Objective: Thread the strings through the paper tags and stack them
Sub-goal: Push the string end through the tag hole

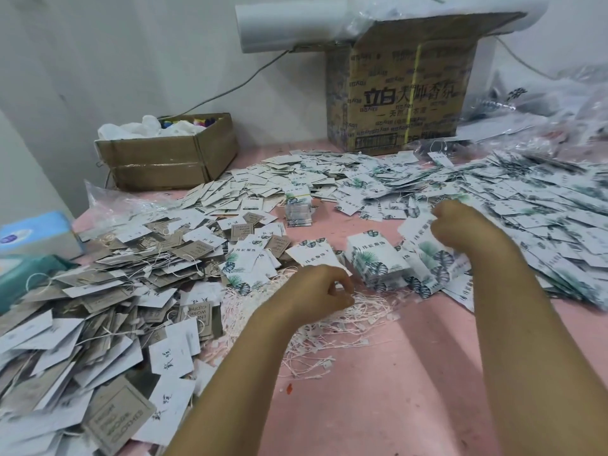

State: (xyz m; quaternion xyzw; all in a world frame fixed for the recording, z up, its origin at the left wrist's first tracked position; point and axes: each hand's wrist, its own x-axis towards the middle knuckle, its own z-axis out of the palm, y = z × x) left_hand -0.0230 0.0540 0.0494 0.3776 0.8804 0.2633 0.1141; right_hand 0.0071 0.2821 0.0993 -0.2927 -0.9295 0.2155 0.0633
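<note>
Left hand [316, 292]: fingers curled, thumb and fingertips pinched on a few strands at the far edge of the strings [329, 327].

Strings: loose white tangle with small plastic locks, spread on the pink tabletop [411, 399] between the two forearms.

Right hand [460, 227]: curled in a loose fist, knuckles up, against white tags at the near edge of the right-hand heap; hold on any tag not discernible.

Stack of leaf-print tags [375, 258]: squared block, between the two hands, just beyond the strings.

Banded bundle [297, 209]: more tags, upright, farther back, yellow band round it.

Right-hand heap [526, 199]: leaf-print tags, loose, spread wide to the table's right edge.

Left-hand heap [98, 307]: grey and white tags, many with string already attached, piled to the left of the strings.

Small cardboard box [167, 159]: open top, rear left; white plastic bag and brightly coloured items inside, kind unclear.

Large cardboard box [401, 93]: printed, rear centre, flap raised; contents hidden.

Roll of clear film [292, 24]: lying across the large box's top.

Blue tissue box [33, 235] and teal pack [23, 274]: far left edge, side by side.
</note>
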